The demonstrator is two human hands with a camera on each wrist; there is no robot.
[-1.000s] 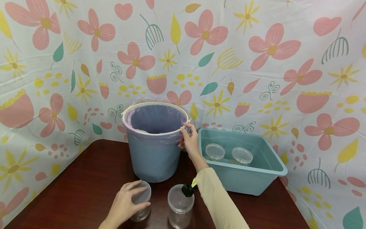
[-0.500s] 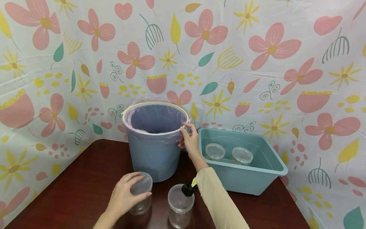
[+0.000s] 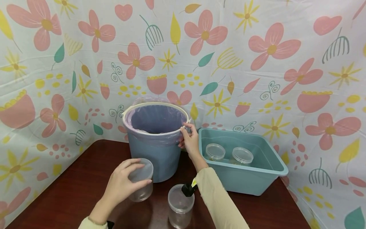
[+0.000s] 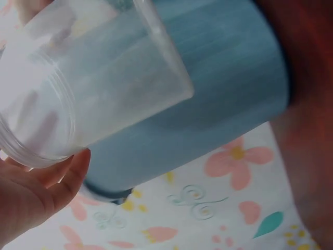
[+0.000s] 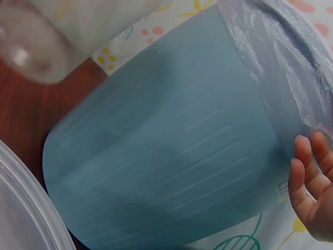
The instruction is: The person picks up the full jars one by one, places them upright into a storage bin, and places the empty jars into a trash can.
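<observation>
My left hand (image 3: 118, 183) grips a clear plastic jar (image 3: 145, 175) near its top, thumb on one side and fingers on the other. In the left wrist view this see-through jar (image 4: 119, 94) overlaps the blue bucket and shows no contents. The bucket (image 3: 155, 151) has a cream rim ring and a thin plastic bag liner (image 5: 281, 67). At the right of its rim, my right hand (image 3: 191, 141) pinches the ring between thumb and fingers. A second clear jar (image 3: 180, 208) with a lid stands on the table below my right forearm.
A teal rectangular tub (image 3: 243, 178) stands right of the bucket, with two lidded clear jars (image 3: 215, 151) inside. The dark red-brown table (image 3: 85, 190) meets a flower-printed cloth (image 3: 177, 47) behind and at the sides.
My left hand has raised the jar off the table and carried it forward, in front of the bucket. My right hand has stayed at the bucket rim.
</observation>
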